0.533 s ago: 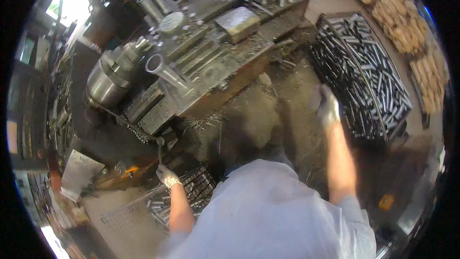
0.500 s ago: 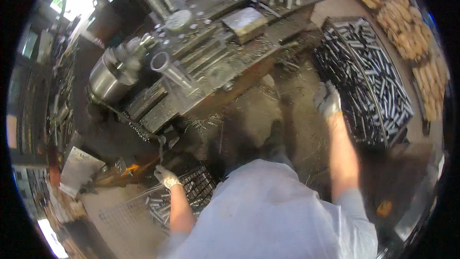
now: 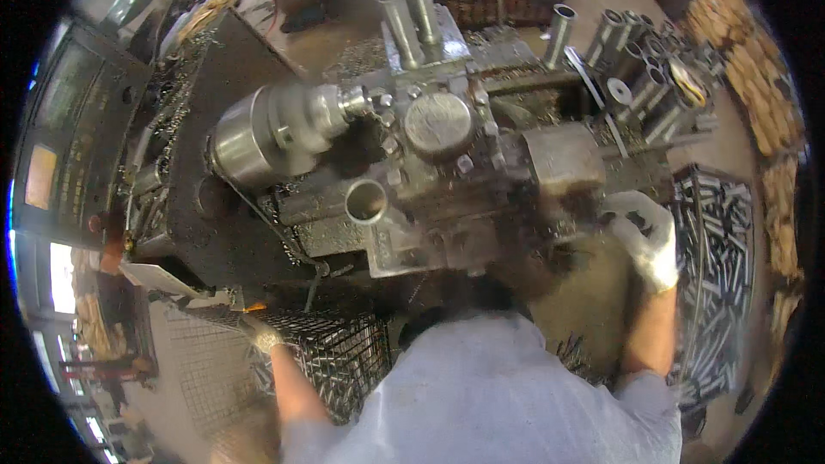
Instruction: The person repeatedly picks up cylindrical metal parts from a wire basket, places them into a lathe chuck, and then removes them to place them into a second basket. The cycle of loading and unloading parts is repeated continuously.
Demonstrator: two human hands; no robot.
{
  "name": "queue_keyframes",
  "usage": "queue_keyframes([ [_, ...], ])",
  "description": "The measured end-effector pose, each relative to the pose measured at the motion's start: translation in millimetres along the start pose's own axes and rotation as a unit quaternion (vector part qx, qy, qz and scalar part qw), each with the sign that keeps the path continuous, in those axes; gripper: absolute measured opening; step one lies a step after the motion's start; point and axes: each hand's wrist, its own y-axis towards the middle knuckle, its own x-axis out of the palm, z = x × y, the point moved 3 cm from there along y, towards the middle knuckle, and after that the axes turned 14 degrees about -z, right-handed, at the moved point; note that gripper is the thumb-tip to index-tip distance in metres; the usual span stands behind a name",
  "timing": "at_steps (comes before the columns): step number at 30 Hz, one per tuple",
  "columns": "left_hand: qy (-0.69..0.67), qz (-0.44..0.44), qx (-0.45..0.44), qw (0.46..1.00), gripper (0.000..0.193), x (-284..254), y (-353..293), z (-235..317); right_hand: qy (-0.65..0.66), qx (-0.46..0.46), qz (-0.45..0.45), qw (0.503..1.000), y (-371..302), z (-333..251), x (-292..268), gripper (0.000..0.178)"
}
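My right hand (image 3: 646, 239), in a pale work glove, is at the right end of the lathe carriage (image 3: 563, 159). Its fingers are curled round a dark spot, and what they hold, if anything, I cannot make out. Low on the left, my gloved left hand (image 3: 263, 337) hangs over a wire basket (image 3: 344, 339) of metal parts, its fingers smeared. The lathe chuck (image 3: 243, 142) has a short bright workpiece (image 3: 354, 101) at its front. A round-topped tool post (image 3: 438, 125) with bolts faces it. On the carriage stands an open metal tube (image 3: 368, 204).
Several metal tubes (image 3: 643, 90) crowd the machine's right end beside a flat bar (image 3: 593, 90). More tubes (image 3: 411, 17) stand behind the tool post. A crate of short metal rods (image 3: 718, 275) lies beyond my right arm; stacked sacks (image 3: 748, 94) line the right side.
My view has swung closer to the lathe. My right hand has left the edge of the rod crate for the carriage's right end. My left hand has moved away from the lever's lower end.
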Motion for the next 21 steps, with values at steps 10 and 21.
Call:
queue_keyframes([
  [10,-0.129,-0.152,-0.089,0.976,0.073,-13,9,-13,-0.208,-0.263,-0.492,0.804,296,-168,103,0.050],
  [21,-0.574,-0.162,-0.182,0.782,0.039,0,11,2,0.005,-0.080,-0.504,0.860,353,-158,172,0.026],
])
